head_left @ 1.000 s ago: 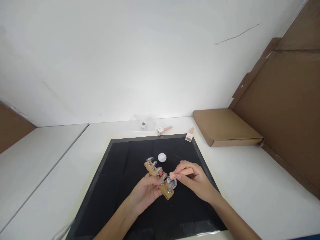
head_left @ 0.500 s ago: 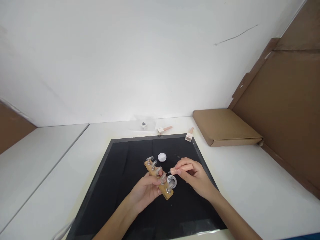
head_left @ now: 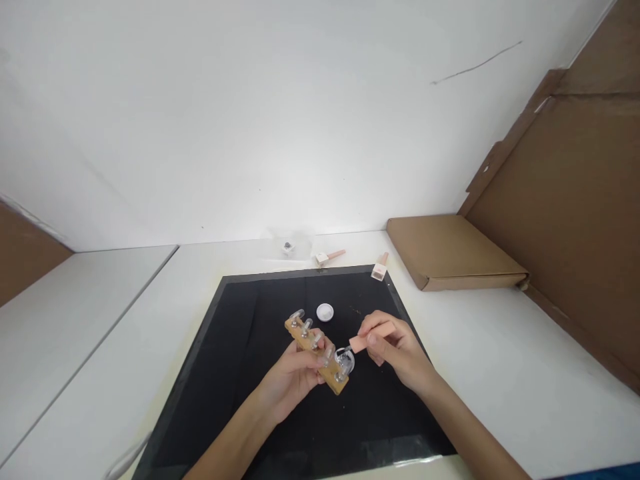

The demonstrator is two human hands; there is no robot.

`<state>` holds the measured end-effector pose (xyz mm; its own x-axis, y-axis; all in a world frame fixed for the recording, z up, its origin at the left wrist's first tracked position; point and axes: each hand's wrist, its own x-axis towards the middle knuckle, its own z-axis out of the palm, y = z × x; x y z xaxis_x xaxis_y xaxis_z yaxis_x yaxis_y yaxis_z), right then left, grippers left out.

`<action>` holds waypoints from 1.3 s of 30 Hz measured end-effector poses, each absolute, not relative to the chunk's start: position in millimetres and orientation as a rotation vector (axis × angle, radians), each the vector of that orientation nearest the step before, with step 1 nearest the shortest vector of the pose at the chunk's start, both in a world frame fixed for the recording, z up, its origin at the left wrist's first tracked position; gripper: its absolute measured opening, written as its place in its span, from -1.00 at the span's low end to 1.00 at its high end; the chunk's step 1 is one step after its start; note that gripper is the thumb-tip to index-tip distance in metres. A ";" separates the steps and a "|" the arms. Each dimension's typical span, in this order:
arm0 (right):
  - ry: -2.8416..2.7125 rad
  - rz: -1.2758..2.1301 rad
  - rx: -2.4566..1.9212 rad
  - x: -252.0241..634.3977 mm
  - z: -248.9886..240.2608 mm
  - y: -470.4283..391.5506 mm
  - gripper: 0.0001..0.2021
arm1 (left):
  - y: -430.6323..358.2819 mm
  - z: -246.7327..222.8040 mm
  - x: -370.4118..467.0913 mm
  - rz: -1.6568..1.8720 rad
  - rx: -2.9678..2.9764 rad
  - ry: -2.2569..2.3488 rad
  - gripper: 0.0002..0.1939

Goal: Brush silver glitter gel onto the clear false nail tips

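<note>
My left hand [head_left: 295, 380] grips a yellow-brown bar-shaped stand [head_left: 330, 381] with several clear false nails [head_left: 306, 327] mounted along it on small shiny posts. The bar slants down to the right. Between the fingers of my right hand [head_left: 397, 350] is the pink handle of a nail polish brush [head_left: 374, 337], its dark tip pointing left. That tip is over a small round white pot [head_left: 345, 360] with silvery bits inside, partly hidden behind the bar's lower end. A white round lid [head_left: 325, 313] lies just beyond the bar.
A black mat [head_left: 260, 333] covers the middle of the white table. At its far edge are two small bottles, one with a pink stick-like cap [head_left: 323, 259] and another [head_left: 379, 268] at the corner. Clear plastic packaging [head_left: 289, 247] sits behind. A flat cardboard box [head_left: 455, 253] stands at right.
The brush has moved slightly right, its tip now angled down at the pot rather than near the bar. My left hand's bar has shifted very little.
</note>
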<state>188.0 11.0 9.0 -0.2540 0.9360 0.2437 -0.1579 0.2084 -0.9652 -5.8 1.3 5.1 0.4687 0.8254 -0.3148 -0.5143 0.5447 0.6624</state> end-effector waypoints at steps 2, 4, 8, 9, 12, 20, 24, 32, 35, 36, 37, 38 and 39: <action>-1.428 1.301 -0.767 187.5 10.2 10.6 -0.72 | 1.4 5.3 -4.6 0.867 0.542 0.687 -0.76; -1.453 1.296 -0.749 187.0 11.4 10.3 -0.73 | 1.4 4.8 -3.7 0.863 0.559 0.688 -0.76; -1.464 1.298 -0.788 187.0 13.3 9.9 -0.79 | 0.9 2.0 -3.7 0.851 0.586 0.646 -0.77; -1.455 1.308 -0.803 187.2 13.6 9.9 -0.81 | 0.8 1.3 -3.9 0.848 0.590 0.637 -0.76; -1.449 1.294 -0.838 187.5 13.8 10.6 -0.82 | 0.2 0.2 -4.3 0.841 0.613 0.618 -0.76; -1.373 1.255 -0.790 189.3 2.4 13.3 -0.74 | 0.1 -0.7 -5.7 0.854 0.714 0.670 -0.74; -1.411 1.303 -0.693 189.9 2.1 12.2 -0.72 | 0.2 -1.5 -5.9 0.869 0.787 0.687 -0.77; -1.498 1.289 -0.818 189.4 13.2 11.5 -0.73 | -1.3 -3.4 -3.0 0.856 0.909 0.665 -0.80; -1.457 1.247 -0.882 188.7 11.7 13.0 -0.71 | -2.1 -2.8 -2.1 0.854 0.914 0.655 -0.77; -1.445 1.241 -0.885 188.7 10.7 13.3 -0.71 | -2.3 -2.7 -1.9 0.857 0.918 0.660 -0.77; -1.438 1.234 -0.876 188.9 9.7 13.5 -0.70 | -2.4 -2.7 -1.7 0.864 0.922 0.671 -0.76; -1.436 1.227 -0.857 189.2 8.8 13.4 -0.68 | -2.4 -3.0 -1.5 0.874 0.928 0.688 -0.76; -1.440 1.218 -0.834 189.7 8.2 13.2 -0.68 | -2.2 -3.5 -1.2 0.885 0.937 0.706 -0.76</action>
